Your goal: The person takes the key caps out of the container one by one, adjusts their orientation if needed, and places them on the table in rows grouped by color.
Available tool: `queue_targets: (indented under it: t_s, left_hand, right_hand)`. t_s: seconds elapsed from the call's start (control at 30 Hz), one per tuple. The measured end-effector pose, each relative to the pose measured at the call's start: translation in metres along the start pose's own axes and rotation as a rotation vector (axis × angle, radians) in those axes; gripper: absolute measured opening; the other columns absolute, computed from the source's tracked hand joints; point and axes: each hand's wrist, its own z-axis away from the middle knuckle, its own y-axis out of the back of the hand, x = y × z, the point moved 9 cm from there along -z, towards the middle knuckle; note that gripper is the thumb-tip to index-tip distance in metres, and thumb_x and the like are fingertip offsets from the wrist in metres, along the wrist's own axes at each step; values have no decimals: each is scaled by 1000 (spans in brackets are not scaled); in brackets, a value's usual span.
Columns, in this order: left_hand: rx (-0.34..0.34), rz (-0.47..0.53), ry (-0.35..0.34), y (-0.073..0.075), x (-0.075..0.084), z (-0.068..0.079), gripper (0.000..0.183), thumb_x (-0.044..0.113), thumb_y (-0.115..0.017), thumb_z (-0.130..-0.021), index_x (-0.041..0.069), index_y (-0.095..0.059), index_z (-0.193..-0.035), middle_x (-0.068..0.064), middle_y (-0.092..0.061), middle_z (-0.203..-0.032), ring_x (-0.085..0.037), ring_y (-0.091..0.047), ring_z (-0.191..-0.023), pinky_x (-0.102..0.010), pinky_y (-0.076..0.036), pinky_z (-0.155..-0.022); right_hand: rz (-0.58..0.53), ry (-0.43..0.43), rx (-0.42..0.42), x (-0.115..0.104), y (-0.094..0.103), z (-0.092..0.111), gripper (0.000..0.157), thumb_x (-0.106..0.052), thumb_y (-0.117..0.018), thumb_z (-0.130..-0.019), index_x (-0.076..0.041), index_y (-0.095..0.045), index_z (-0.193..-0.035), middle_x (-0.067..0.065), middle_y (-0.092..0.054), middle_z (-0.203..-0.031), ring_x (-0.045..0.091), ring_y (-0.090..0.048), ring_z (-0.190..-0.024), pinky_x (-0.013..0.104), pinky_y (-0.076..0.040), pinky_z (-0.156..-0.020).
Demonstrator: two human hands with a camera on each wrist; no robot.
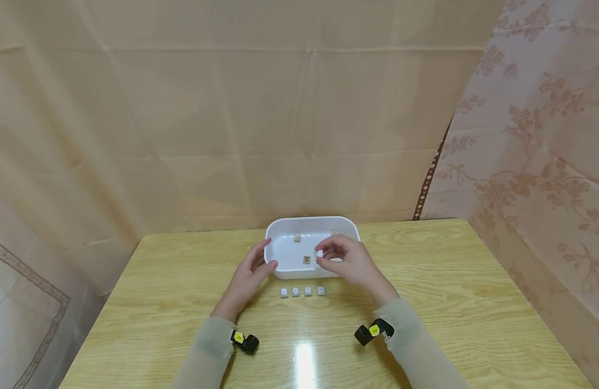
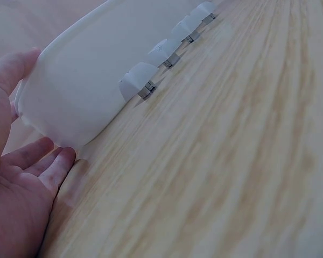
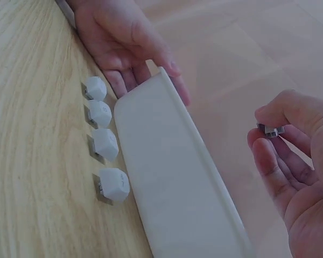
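Currently: one small key piece, pinched in the right hand over a white tub, whose left end the left hand grips. Risk: narrow fingertip hold; a slip might drop it inside. Head view: small brown pieces within; both wrist views: interior hidden, four white keycaps alongside on the table.

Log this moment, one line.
left hand: holds tray | right hand: pinches small piece over tray | table: four keycaps in a row beside tray
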Motion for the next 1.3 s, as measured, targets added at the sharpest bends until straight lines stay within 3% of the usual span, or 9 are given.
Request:
queue_targets:
  t_s: [0.37, 0.6, 1.0, 1.3]
  left_hand:
    - [-7, 12, 10, -2, 2, 0, 67, 23, -75, -107, 21, -45, -166, -19, -46, -168, -39, -46, -154, -50, -41, -125]
    - [-8, 9, 16, -2, 1, 0, 67, 24, -75, -107, 21, -45, -167, -19, -45, -169, -39, -45, -155, -50, -41, -126]
    - [-4, 1, 18, -1, -1, -1, 66, 26, -74, -107, 22, -46, -167, -16, -46, -169, -37, -46, -154, -48, -42, -125]
    - [-6, 4, 14, 0, 0, -1, 67, 24, -74, -107, 20, -45, -167, -18, -45, -169, -39, -46, -155, -48, -41, -125]
  right_hand:
    - [-24, -62, 0, 12, 0, 10, 24, 5, -84, -90, 3, -75, -113, 23, -76, -116, 20, -76, -98, 25, -64, -89]
    - [-25, -108, -32, 18, -1, 19, 31, -1, -85, -93, 7, -74, -121, 26, -74, -126, 23, -76, -102, 26, -64, -90]
    - [23, -28, -24, 15, 6, 30, 22, 6, -83, -91, 2, -78, -112, 14, -75, -111, 22, -77, -97, 28, -66, -89]
    - [107, -41, -33, 17, 11, 36, 21, 2, -84, -92, -4, -79, -112, 7, -78, -108, 16, -75, -93, 30, -65, -86]
